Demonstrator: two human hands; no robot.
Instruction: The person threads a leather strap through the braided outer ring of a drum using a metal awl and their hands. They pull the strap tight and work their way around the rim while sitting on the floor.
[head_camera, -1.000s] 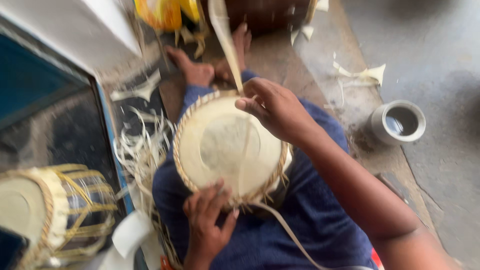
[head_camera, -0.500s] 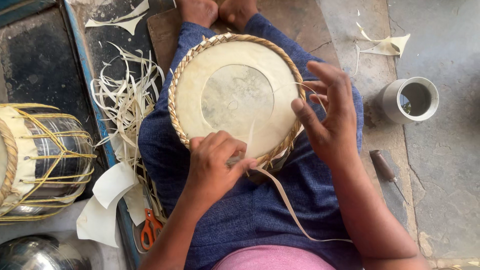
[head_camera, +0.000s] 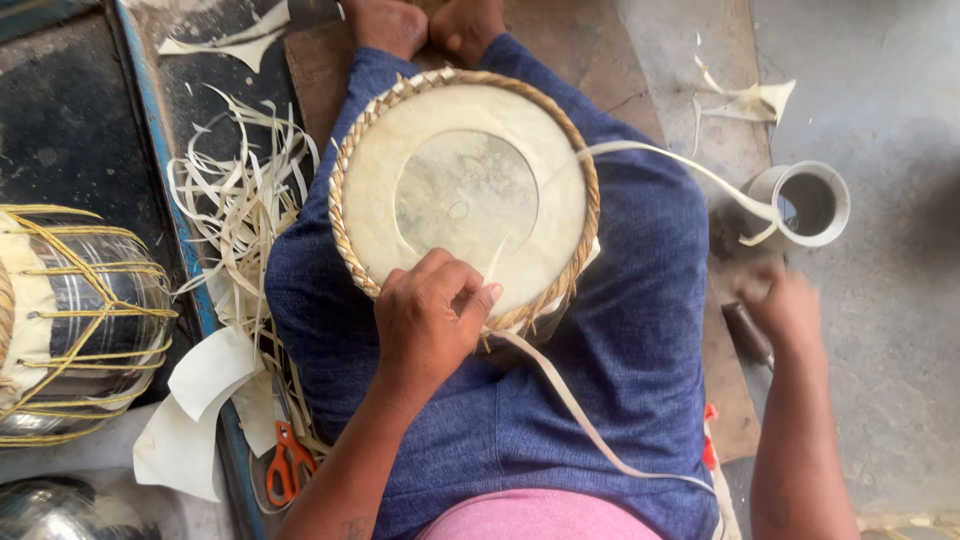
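A round drum head (head_camera: 465, 190) with pale skin and a braided straw-coloured rim (head_camera: 345, 190) rests on my lap, on blue cloth. My left hand (head_camera: 435, 315) sits on the rim's near edge, fingers pinched on a pale hide strip (head_camera: 580, 410) that trails down to the right across my lap. My right hand (head_camera: 785, 305) is blurred, out at the right above a dark-handled tool (head_camera: 745, 335) on the floor; its grip is unclear. Another strip (head_camera: 680, 165) runs from the rim toward a metal cup (head_camera: 810, 205).
A second drum (head_camera: 80, 320) laced with yellow straps lies at the left. Loose pale strips (head_camera: 240, 220), white scraps (head_camera: 200, 380) and orange-handled scissors (head_camera: 288, 465) lie beside my left leg. A shiny metal bowl (head_camera: 50, 510) is at the bottom left. My feet (head_camera: 420, 25) are at the top.
My right hand has left the drum's right rim and swung out right to the floor by the tool. My left hand stays on the near rim.
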